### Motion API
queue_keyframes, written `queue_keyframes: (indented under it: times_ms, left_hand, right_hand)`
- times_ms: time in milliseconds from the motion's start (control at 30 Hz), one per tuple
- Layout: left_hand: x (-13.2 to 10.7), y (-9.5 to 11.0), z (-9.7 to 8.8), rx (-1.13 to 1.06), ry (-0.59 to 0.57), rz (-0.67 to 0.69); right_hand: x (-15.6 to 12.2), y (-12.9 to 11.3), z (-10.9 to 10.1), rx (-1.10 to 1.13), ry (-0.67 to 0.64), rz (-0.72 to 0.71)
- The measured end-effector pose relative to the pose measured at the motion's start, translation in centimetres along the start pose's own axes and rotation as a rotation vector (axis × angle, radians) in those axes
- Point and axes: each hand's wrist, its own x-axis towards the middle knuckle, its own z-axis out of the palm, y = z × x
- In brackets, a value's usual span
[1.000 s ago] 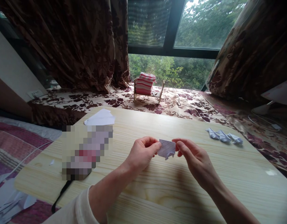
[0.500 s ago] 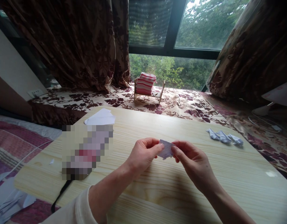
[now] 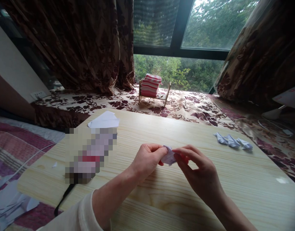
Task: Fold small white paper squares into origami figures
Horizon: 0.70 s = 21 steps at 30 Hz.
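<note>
A small folded piece of pale paper [image 3: 168,157] is held just above the light wooden table [image 3: 233,179], between both of my hands. My left hand [image 3: 147,160] pinches its left side with thumb and forefinger. My right hand [image 3: 200,173] curls over its right side, fingers pressed on it. Much of the paper is hidden by my fingers.
Several folded paper figures [image 3: 233,141] lie at the table's right. A folded white sheet [image 3: 104,120] lies at the far left, beside a blurred-out object [image 3: 89,155]. A small wooden chair with striped cushions [image 3: 152,88] stands on the floral window seat. Loose papers [image 3: 10,205] lie lower left.
My right hand has moved left and closed over the paper, which now shows much less of its face. My left hand has stayed in place.
</note>
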Motion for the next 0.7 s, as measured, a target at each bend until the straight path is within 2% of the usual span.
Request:
queue_keyframes:
  times_ms: [167, 533, 700]
  left_hand:
    - [0.01, 0.14, 0.08, -0.002, 0.023, -0.011]
    - [-0.03, 0.11, 0.08, -0.018, 0.023, 0.01]
    - [-0.09, -0.03, 0.04, 0.06, 0.037, 0.022]
  right_hand:
    - [-0.05, 0.15, -0.4, -0.144, -0.019, -0.177]
    - [0.01, 0.26, -1.03, -0.348, -0.055, -0.345]
    - [0.02, 0.06, -0.94, -0.357, -0.067, -0.37]
